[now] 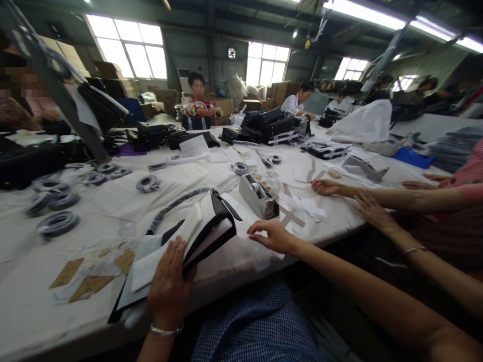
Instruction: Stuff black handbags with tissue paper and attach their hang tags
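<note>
My left hand (168,284) lies flat on a black bag (211,236) stuffed with white paper, pressing it down at the near edge of the white table (45,301). Its long black strap (177,203) curls away to the left. My right hand (272,235) hovers with curled fingers over a white paper piece just right of the bag, holding nothing that I can make out. A grey tape dispenser (257,196) stands just beyond my right hand.
A co-worker's two hands (368,206) rest on the table edge to my right, near paper scraps (305,207). Coiled grey straps (56,222) and brown cardboard tags (88,285) lie on the left. Black bags (269,125) are stacked further back. Other people sit at the far side.
</note>
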The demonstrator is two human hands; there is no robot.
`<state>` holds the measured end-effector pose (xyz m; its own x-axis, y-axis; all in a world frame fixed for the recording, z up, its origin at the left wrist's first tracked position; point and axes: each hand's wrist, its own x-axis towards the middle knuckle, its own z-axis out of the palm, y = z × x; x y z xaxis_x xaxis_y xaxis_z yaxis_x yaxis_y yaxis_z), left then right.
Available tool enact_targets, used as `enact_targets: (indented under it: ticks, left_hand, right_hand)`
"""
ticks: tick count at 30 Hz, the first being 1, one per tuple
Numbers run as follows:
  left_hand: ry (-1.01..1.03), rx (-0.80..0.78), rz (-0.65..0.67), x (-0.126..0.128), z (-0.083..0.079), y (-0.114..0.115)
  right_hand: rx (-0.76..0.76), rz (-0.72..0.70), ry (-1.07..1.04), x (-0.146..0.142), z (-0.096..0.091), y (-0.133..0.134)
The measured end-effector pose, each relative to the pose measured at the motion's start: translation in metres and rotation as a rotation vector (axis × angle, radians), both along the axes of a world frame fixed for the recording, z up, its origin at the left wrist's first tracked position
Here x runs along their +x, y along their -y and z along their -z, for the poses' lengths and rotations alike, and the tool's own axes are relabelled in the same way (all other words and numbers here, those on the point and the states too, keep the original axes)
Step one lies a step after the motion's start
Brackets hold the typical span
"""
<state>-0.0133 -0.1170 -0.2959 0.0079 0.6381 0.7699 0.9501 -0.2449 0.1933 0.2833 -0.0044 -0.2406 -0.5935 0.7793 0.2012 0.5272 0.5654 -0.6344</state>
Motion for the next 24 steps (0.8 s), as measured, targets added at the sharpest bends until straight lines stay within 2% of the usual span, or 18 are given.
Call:
enact_targets:
  ticks: [2,4,7,10,15,20,24]
  left_hand:
    - [0.001,-0.001,0.001,0.000,-0.001,0.000]
    - [-0.003,-0.004,0.003,0.001,-0.001,0.000]
    - [-0.015,-0.006,0.002,0.002,-0.001,0.000]
    - [-0.023,-0.006,0.009,0.002,-0.001,0.000]
    - [-0.039,0.004,0.010,0.002,0.000,-0.001]
    - [-0.060,0.023,-0.001,0.002,0.000,-0.001]
    - [-0.085,0.023,0.006,0.003,0.003,-0.001]
  right_hand:
    - [-0.077,-0.110,0.011,-0.011,0.000,0.016]
    - [-0.083,-0.160,0.049,-0.022,0.006,0.026]
    - [0.071,-0.153,0.101,-0.039,0.025,0.024]
    - [0.252,-0.157,0.190,-0.058,0.052,0.013]
    - [0.400,-0.095,0.224,-0.094,0.085,0.005]
    - [0.526,-0.061,0.244,-0.104,0.092,0.002]
    - [0.548,-0.084,0.260,-0.102,0.090,-0.002]
